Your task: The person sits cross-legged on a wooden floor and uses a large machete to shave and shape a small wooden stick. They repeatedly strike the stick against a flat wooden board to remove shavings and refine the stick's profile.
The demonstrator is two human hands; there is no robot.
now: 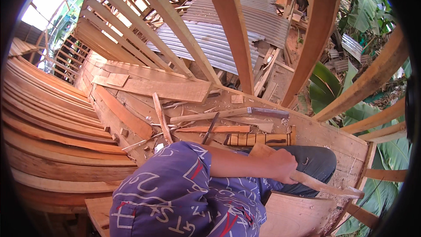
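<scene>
Wooden boat frame, hand point(283, 165) grip closed on wooden stick point(322, 186), pointing lower right

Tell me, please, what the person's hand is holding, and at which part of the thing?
One hand grips a long wooden stick near its middle; whether it is the left or right cannot be told. The other hand is not in view.

Single head-worn fisheye view, looking steeply down and forward from above the person's own shoulder and purple patterned sleeve point(175, 193), close to the body. It faces along a wooden boat hull point(57, 136) under construction, curved ribs point(232, 30) bending toward the rim, corrugated metal sheets point(219, 39) and banana leaves point(333, 87) farther off.
</scene>
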